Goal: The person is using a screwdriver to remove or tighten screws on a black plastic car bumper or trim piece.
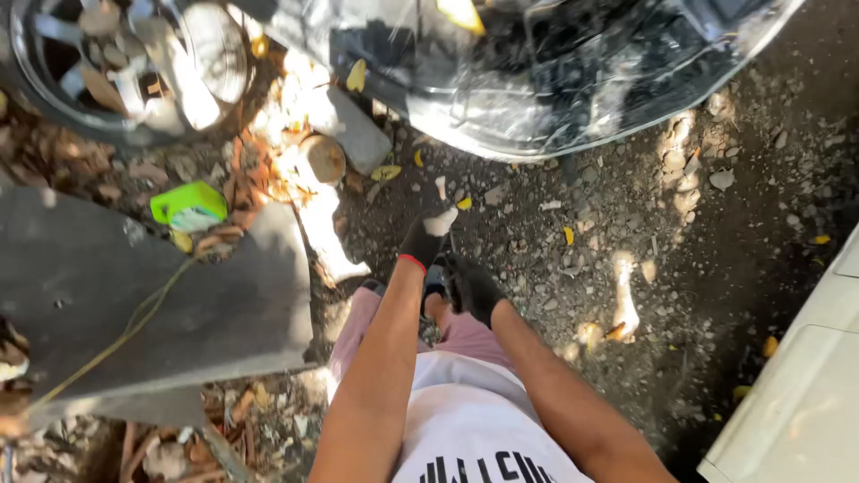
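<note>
Both black-gloved hands meet low over the gravelly dirt ground (626, 206). The left hand (425, 240) curls its fingers shut; whether it pinches anything cannot be told. The right hand (472, 288) hangs with fingers together beside it, near a glossy black car body (555, 80).

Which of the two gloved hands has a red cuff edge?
The left hand, raised higher in view; its black glove ends in a red band, while the right hand shows none.

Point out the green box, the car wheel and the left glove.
green box (188, 207), head view, on its top face.
car wheel (107, 63), head view, on the spokes.
left glove (428, 240), head view, on the back of the hand.
</note>
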